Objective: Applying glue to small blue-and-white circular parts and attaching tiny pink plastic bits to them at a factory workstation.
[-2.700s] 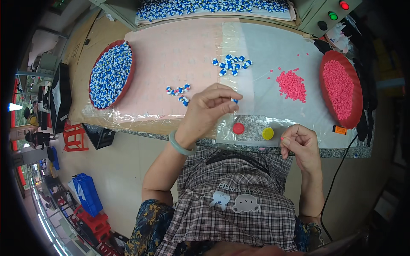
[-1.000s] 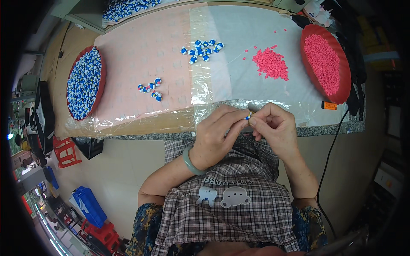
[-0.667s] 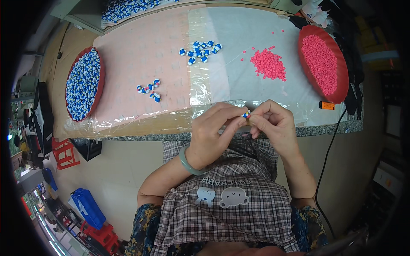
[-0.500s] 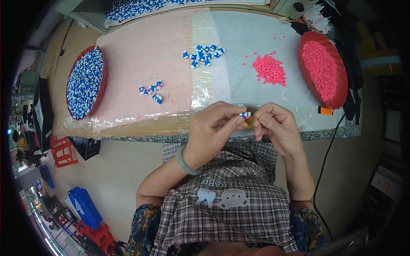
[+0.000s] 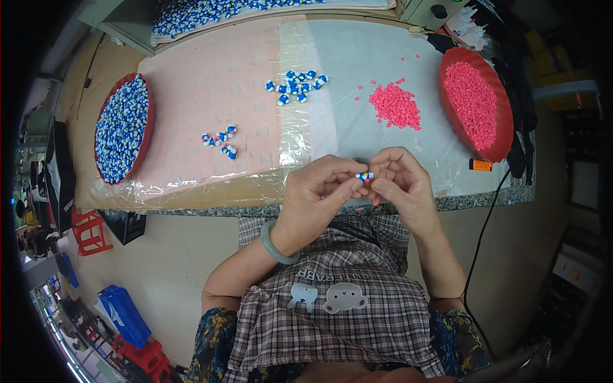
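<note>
Between my hands, just above the table's near edge, is a tiny blue-and-white figurine (image 5: 364,176) with bits of yellow and pink on it. Thumb and forefinger of my left hand (image 5: 318,193) pinch its left end. My right hand (image 5: 405,190) has its thumb and forefinger closed at the other end, the remaining fingers curled behind. Ahead of them lies a loose pile of small pink pieces (image 5: 394,106). Several similar figurines (image 5: 295,87) are grouped at the table's middle, and a smaller cluster of figurines with pink touches (image 5: 221,140) rests to the left.
A red dish (image 5: 152,115) heaped with blue-and-white figurines stands at the left. Another red dish (image 5: 500,150) full of pink pieces is at the right, beside an orange-labelled object (image 5: 480,165). A shelf tray with more figurines (image 5: 211,11) spans the back. A black cable (image 5: 480,236) hangs at right.
My right fingers have moved left onto the figurine, where they were apart from it. The figurine has been turned. A yellowish patch between the hands no longer shows. The whole view has shifted slightly.
</note>
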Motion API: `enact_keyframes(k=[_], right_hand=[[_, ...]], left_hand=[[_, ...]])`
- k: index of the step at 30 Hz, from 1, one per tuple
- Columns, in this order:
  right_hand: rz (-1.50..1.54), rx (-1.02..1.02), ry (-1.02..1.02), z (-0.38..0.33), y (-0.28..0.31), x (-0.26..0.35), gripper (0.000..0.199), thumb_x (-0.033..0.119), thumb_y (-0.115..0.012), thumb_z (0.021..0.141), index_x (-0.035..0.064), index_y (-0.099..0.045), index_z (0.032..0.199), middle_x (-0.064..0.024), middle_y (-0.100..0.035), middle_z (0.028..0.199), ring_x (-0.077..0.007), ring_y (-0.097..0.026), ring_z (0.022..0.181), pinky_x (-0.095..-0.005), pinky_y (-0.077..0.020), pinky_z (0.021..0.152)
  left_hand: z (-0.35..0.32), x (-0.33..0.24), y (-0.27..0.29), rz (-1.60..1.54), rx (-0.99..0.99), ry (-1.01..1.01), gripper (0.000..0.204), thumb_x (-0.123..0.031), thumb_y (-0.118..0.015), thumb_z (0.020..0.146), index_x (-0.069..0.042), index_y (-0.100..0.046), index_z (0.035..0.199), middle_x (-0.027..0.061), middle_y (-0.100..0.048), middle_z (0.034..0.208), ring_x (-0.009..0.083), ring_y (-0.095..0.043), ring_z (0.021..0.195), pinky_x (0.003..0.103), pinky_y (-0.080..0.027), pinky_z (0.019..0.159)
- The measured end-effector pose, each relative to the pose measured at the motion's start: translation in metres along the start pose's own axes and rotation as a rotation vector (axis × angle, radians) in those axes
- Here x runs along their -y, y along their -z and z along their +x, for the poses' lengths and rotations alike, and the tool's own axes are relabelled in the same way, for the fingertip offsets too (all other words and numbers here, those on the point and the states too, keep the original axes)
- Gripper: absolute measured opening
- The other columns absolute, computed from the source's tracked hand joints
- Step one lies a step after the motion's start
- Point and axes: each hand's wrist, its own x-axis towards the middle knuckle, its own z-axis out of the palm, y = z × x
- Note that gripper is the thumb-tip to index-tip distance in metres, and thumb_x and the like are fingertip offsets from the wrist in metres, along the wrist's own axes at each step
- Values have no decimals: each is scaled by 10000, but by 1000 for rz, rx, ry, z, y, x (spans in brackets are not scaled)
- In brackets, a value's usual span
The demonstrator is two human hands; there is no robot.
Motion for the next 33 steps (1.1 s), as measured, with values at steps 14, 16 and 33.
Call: enact_keyframes(k=[14,16,33], right_hand=[[-361,-116,-23,-2,25,2,124,55,-657,961,14,-663,1077,-12,-654,912,-76,-619,776,-225,-496,659],[-710,-367,121,5,60,-8,100,35,-671,938,0,-680,1031,-14,-647,893,-78,-601,753,-238,-478,658],[-1220,-514,371,30,88,-3,79,18,-721,861,2,-661,908,-89,-615,828,-194,-605,692,-329,-485,634]], left_hand=[[-3,-21,42,569,-254,-220,173,14,-662,910,30,-703,1077,117,-700,965,169,-729,839,269,-582,705],[2,-27,74,838,-387,-345,167,14,-661,901,5,-707,1061,103,-702,932,164,-713,807,280,-564,686],[47,-31,93,1373,-398,-617,265,5,-693,798,-65,-704,1053,109,-637,1017,323,-614,939,428,-520,802]])
